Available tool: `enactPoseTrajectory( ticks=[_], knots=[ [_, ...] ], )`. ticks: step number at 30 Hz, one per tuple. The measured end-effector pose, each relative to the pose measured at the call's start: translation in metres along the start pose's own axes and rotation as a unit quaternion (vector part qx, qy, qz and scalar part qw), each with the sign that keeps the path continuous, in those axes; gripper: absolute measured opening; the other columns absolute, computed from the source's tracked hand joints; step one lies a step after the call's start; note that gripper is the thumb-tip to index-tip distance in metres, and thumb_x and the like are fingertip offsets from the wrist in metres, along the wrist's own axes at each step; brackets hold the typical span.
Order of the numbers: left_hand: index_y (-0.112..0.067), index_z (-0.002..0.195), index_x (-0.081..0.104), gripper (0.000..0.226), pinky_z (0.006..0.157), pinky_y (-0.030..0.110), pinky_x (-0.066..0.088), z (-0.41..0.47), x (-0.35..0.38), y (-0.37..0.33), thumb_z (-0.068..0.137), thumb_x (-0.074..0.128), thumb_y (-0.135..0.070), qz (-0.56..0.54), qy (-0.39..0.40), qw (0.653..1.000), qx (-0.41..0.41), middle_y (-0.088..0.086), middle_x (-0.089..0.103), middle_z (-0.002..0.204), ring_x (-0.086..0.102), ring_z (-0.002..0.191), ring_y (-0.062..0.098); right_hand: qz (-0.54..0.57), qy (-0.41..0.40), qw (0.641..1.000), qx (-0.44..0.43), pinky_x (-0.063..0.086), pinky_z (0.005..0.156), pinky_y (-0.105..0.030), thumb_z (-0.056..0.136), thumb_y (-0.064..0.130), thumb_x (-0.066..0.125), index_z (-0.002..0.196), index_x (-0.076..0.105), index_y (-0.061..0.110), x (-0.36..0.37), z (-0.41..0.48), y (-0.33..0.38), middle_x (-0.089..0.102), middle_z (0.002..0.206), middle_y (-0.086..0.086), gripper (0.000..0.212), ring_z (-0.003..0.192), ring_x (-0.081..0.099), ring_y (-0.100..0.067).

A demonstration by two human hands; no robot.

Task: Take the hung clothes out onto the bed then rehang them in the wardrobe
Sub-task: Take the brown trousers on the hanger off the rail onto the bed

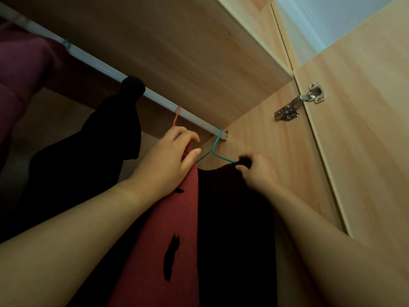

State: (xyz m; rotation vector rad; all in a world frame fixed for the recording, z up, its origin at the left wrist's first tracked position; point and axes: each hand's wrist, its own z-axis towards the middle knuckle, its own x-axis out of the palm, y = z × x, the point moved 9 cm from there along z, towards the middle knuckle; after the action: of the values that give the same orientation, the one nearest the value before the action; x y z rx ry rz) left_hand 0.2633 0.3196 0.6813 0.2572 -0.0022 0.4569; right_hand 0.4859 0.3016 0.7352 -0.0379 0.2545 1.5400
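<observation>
I look up into the wardrobe at its pale hanging rail (97, 65). A red garment with black marks (161, 235) hangs from an orange hanger (177, 115); my left hand (170, 160) grips its top near the hanger. Beside it a dark garment (234, 218) hangs on a green hanger (215, 147) hooked at the rail's right end. My right hand (256, 171) pinches the dark garment's shoulder at the hanger's right arm. A black garment (106, 138) is draped over the rail further left. A maroon garment (20, 69) hangs at the far left.
The wardrobe's wooden side panel (276, 156) stands just right of the green hanger. An open door (365, 120) with a metal hinge (298, 103) lies further right. A wooden shelf (177, 41) sits close above the rail.
</observation>
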Motion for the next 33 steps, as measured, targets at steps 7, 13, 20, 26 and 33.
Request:
enactPoseTrajectory(
  ticks=[7, 13, 20, 26, 33],
  knots=[
    [-0.021, 0.123, 0.053, 0.034, 0.075, 0.004, 0.030, -0.003, 0.001, 0.003, 0.092, 0.046, -0.034, -0.006, 0.004, 1.000, 0.021, -0.007, 0.046, 0.128, 0.040, 0.105, -0.004, 0.025, -0.037, 0.999, 0.020, 0.042, 0.094, -0.029, 0.089, 0.018, 0.059, 0.120, 0.061, 0.018, -0.002, 0.000, -0.011, 0.062, 0.120, -0.002, 0.032, 0.112, 0.055, -0.019],
    [-0.022, 0.121, 0.054, 0.032, 0.078, 0.001, 0.030, -0.004, -0.001, 0.007, 0.092, 0.046, -0.034, -0.014, -0.001, 1.000, 0.023, -0.008, 0.046, 0.126, 0.038, 0.105, -0.006, -0.005, -0.082, 0.997, 0.002, 0.042, 0.091, -0.028, 0.088, 0.020, 0.058, 0.117, 0.063, 0.022, -0.019, 0.008, -0.001, 0.064, 0.117, -0.001, 0.029, 0.110, 0.056, -0.021],
    [-0.022, 0.120, 0.055, 0.033, 0.086, 0.018, 0.035, -0.009, -0.003, 0.012, 0.090, 0.047, -0.035, -0.014, -0.003, 1.000, 0.015, -0.007, 0.047, 0.127, 0.049, 0.112, 0.007, 0.018, -0.129, 0.991, 0.039, 0.043, 0.089, -0.030, 0.088, 0.018, 0.058, 0.114, 0.064, 0.019, -0.047, 0.036, 0.005, 0.063, 0.115, -0.006, 0.027, 0.108, 0.057, -0.025],
    [-0.024, 0.119, 0.054, 0.031, 0.077, 0.005, 0.030, -0.010, 0.000, 0.014, 0.094, 0.046, -0.040, -0.027, 0.002, 0.999, 0.017, -0.010, 0.044, 0.128, 0.047, 0.109, 0.003, 0.004, -0.148, 0.989, 0.016, 0.043, 0.087, -0.027, 0.088, 0.014, 0.059, 0.113, 0.065, 0.018, -0.074, 0.032, 0.005, 0.063, 0.114, -0.004, 0.027, 0.108, 0.057, -0.020],
    [-0.023, 0.122, 0.054, 0.036, 0.085, 0.018, 0.032, -0.010, -0.003, 0.010, 0.090, 0.045, -0.038, -0.039, 0.002, 0.999, 0.002, -0.008, 0.044, 0.131, 0.045, 0.116, 0.006, -0.040, -0.178, 0.983, 0.005, 0.038, 0.088, -0.023, 0.087, 0.017, 0.061, 0.113, 0.065, 0.023, -0.105, -0.015, 0.004, 0.065, 0.115, 0.002, 0.027, 0.110, 0.056, -0.018]
  ],
)
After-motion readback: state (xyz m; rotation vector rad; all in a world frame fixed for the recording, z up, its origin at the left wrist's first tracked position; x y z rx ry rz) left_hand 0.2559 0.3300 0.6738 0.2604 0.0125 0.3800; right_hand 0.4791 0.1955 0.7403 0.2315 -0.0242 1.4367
